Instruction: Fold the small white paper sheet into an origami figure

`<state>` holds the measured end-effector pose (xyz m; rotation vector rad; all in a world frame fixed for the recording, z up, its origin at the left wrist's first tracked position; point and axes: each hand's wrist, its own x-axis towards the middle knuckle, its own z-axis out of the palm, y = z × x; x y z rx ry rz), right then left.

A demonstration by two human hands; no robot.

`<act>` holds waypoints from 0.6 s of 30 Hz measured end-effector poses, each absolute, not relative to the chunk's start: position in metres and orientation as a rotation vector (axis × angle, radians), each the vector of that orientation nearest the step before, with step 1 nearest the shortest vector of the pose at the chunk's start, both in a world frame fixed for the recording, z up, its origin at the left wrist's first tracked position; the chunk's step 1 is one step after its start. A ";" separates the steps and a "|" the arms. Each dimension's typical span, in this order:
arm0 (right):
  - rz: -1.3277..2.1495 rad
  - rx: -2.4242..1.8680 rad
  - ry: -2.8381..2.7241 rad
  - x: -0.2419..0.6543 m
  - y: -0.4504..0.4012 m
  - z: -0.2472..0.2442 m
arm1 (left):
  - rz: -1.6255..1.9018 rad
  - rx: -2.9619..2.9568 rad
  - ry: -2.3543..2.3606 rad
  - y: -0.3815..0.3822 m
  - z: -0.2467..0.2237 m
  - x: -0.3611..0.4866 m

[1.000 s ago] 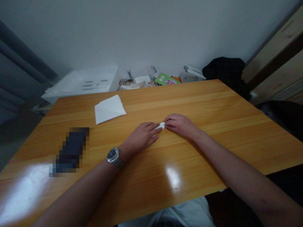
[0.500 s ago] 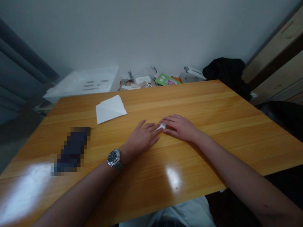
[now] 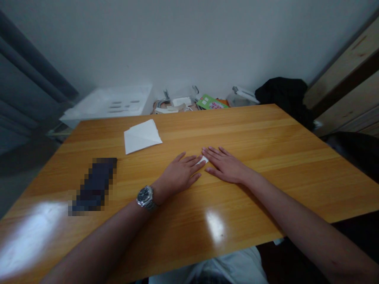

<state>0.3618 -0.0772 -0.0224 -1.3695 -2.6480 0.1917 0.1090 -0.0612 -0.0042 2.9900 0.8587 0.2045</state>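
A small piece of white paper (image 3: 203,159) lies on the wooden table (image 3: 254,221), mostly covered by my fingers. My left hand (image 3: 182,172), with a metal watch (image 3: 145,196) on its wrist, rests flat with fingers spread, the fingertips pressing on the paper's left part. From the other side my right hand (image 3: 224,163) lies flat, fingers stretched out and their tips at the paper's right edge. How the paper is folded under the fingers cannot be made out.
Several white sheets (image 3: 142,137) lie in a stack at the back left. A blurred-out dark object (image 3: 96,185) is on the table's left side. Beyond the far edge stand a white tray-like piece (image 3: 115,102), a green book (image 3: 211,102) and a black cloth or bag (image 3: 281,94).
My right hand has flattened, its fingers stretching out from a bent pose beside the paper. The left hand stays on the paper. The view has shifted slightly.
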 end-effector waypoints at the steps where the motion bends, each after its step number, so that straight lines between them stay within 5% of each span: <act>1: 0.192 -1.376 -2.646 0.361 -0.078 -0.023 | 0.223 3.003 0.861 -0.062 -0.005 0.109; 18: 0.225 -1.561 -2.513 0.367 -0.078 -0.022 | 0.278 3.005 0.902 -0.067 -0.001 0.109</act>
